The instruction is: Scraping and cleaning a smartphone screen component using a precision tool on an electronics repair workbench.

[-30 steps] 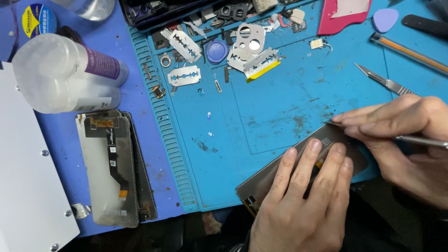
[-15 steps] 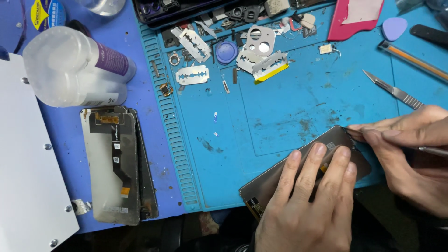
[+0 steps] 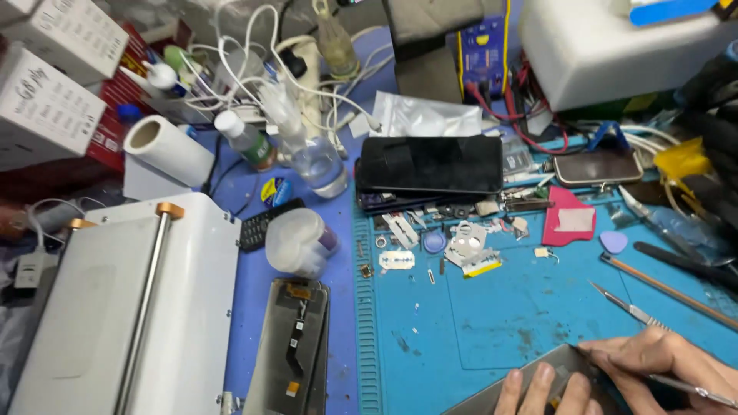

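Note:
At the bottom edge, my left hand (image 3: pixel 538 393) presses its fingertips flat on a dark phone panel (image 3: pixel 503 392) lying on the blue work mat (image 3: pixel 500 315). Only the fingers show. My right hand (image 3: pixel 661 360) comes in from the right, its fingers pinched around a thin metal tool (image 3: pixel 696 389) whose tip meets the panel's upper corner. Most of the panel is cut off by the frame edge or hidden under my hands.
A second phone screen with a flex cable (image 3: pixel 296 346) lies left of the mat. A white machine (image 3: pixel 131 307) fills the left. Razor blades (image 3: pixel 397 260), small metal parts, a scalpel (image 3: pixel 626 307), a black phone (image 3: pixel 430 164), bottles and cables crowd the back.
The view has tilted up, so my hands and the panel dropped to the bottom edge and the cluttered back of the bench came into sight. My hands keep the same hold.

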